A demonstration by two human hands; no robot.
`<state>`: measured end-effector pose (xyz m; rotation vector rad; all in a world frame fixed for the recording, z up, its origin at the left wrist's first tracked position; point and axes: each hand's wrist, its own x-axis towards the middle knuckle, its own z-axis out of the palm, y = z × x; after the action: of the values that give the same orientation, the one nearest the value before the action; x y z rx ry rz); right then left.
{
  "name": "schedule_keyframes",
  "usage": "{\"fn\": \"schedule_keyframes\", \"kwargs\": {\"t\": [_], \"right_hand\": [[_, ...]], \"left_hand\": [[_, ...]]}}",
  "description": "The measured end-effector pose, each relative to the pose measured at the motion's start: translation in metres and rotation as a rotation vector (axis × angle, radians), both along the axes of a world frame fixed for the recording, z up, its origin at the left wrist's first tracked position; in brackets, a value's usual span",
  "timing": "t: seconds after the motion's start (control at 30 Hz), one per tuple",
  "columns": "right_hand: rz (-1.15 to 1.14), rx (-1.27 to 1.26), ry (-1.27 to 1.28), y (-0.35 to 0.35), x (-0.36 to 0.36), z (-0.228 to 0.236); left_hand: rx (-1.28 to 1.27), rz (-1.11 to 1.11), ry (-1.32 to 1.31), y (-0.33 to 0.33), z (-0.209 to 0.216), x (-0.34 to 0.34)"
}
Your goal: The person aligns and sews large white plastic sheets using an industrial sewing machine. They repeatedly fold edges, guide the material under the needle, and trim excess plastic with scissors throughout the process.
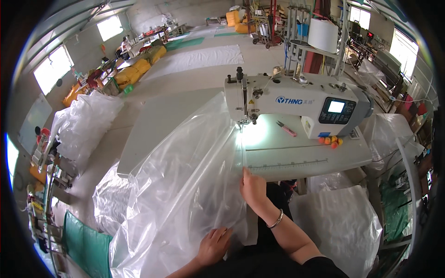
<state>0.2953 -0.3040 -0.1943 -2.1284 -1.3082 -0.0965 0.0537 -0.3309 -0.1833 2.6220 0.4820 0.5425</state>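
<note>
A large clear plastic sheet point(181, 199) drapes over the left of the sewing table and hangs down toward me. Its right edge runs up to the needle area of a white sewing machine point(287, 95), where a bright lamp shines. At the table's front edge my right hand point(254, 187) pinches that edge between closed fingertips. A bracelet point(276, 218) circles the right wrist. Lower down, my left hand point(214, 244) lies on the sheet with its fingers slightly bent and a little apart, a ring on one of them.
Pink-handled thread snips point(286, 129) and several small orange balls point(330, 141) lie on the table right of the needle. More plastic sheeting point(336, 227) hangs at my right, and a plastic bundle point(88, 127) stands at the left. Yellow sacks point(132, 74) line the far left; a person point(126, 46) is beyond.
</note>
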Motion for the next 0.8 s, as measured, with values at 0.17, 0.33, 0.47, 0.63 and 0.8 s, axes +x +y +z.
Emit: {"fn": "schedule_keyframes", "kwargs": {"t": [0.17,0.33,0.47,0.63,0.8], "right_hand": [[-0.005,-0.07,-0.039,0.027,0.025,0.003],[-0.017,-0.154,-0.145,0.05,0.046,0.013],[-0.041,-0.113,-0.163,0.075,0.064,0.003],[-0.059,-0.056,-0.181,0.1,0.092,-0.013],[-0.037,0.077,-0.097,0.098,0.095,-0.009]], "left_hand": [[0.126,0.12,-0.096,-0.008,-0.013,-0.013],[0.05,0.158,-0.133,-0.008,-0.012,-0.015],[-0.05,0.157,-0.027,-0.014,-0.028,-0.024],[0.098,0.368,0.283,-0.033,-0.024,-0.039],[-0.009,0.653,0.426,-0.023,-0.059,-0.096]]}}
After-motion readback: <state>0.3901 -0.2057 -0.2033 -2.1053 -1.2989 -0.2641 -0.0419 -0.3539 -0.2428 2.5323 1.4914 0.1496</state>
